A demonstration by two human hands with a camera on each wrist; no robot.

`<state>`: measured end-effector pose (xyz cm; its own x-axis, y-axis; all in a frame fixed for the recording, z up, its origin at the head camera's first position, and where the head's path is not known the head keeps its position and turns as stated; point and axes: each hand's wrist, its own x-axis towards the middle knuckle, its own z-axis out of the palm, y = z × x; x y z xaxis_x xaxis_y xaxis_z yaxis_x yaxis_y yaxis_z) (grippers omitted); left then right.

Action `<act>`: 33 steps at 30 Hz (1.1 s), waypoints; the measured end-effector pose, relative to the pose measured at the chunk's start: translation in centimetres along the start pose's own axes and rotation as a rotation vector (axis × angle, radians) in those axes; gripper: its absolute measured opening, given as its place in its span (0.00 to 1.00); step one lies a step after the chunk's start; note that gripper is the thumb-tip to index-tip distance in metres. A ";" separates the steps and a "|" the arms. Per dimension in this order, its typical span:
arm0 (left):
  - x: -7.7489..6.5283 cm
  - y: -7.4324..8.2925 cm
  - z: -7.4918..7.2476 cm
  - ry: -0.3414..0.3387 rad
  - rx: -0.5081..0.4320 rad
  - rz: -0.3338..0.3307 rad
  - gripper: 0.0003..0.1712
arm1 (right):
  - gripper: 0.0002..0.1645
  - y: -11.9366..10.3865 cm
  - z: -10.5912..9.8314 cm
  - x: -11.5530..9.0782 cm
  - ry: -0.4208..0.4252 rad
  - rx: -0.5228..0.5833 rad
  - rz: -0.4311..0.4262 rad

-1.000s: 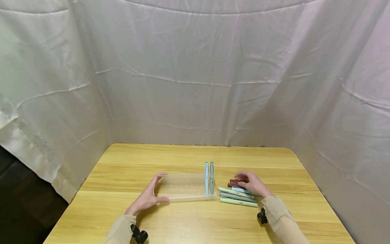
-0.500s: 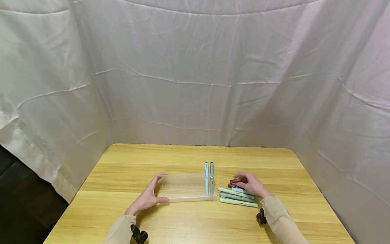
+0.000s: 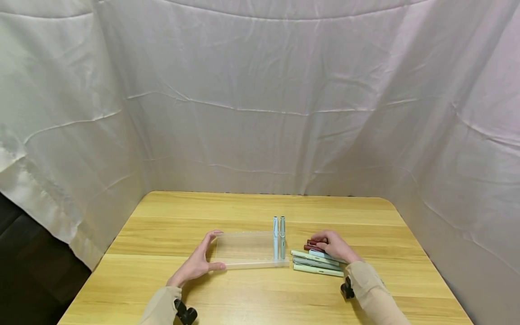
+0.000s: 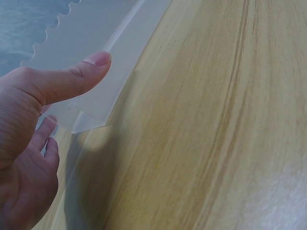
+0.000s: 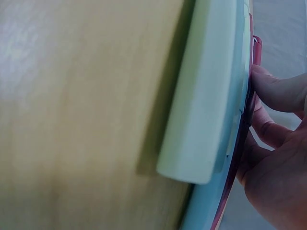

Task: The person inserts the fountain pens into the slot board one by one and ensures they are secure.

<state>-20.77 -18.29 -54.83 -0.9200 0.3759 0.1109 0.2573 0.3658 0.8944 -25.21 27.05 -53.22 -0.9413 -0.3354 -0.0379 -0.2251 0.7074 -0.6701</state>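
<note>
My left hand (image 3: 197,263) grips the left end of a clear plastic pen rack (image 3: 243,247), thumb at the near wall and fingers at the far side. In the left wrist view the rack's wall has a scalloped edge (image 4: 46,36). A light blue pen (image 3: 276,237) and a grey-green pen (image 3: 282,237) lie side by side across its right end. My right hand (image 3: 336,245) pinches a dark red pen (image 5: 256,50) at the back of a pen pile; its fingers partly hide it. A second dark red pen (image 3: 309,248) lies close by.
In front of the right hand lie a light blue pen (image 3: 321,255), a pale green pen (image 3: 302,254), a grey-green pen (image 3: 314,262) and another pale green pen (image 3: 317,270). The wooden table (image 3: 252,298) ends at a hanging grey-white cloth (image 3: 260,149).
My right hand has shifted very slightly to the left over the dark red pens. The left hand, the rack and the pens on it hold still.
</note>
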 end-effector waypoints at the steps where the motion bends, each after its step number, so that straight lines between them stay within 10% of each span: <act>1: 0.0 0.0 0.0 -0.001 -0.001 0.001 0.54 | 0.16 0.0 0.0 0.0 -0.001 0.004 0.005; 33: 0.1 -0.2 0.0 -0.004 0.002 0.014 0.55 | 0.17 -0.2 -0.1 0.3 -0.043 0.025 -0.047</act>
<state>-20.88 -18.33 -55.03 -0.9150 0.3847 0.1218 0.2711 0.3624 0.8917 -25.49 26.89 -52.99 -0.9178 -0.3953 -0.0373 -0.2623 0.6744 -0.6902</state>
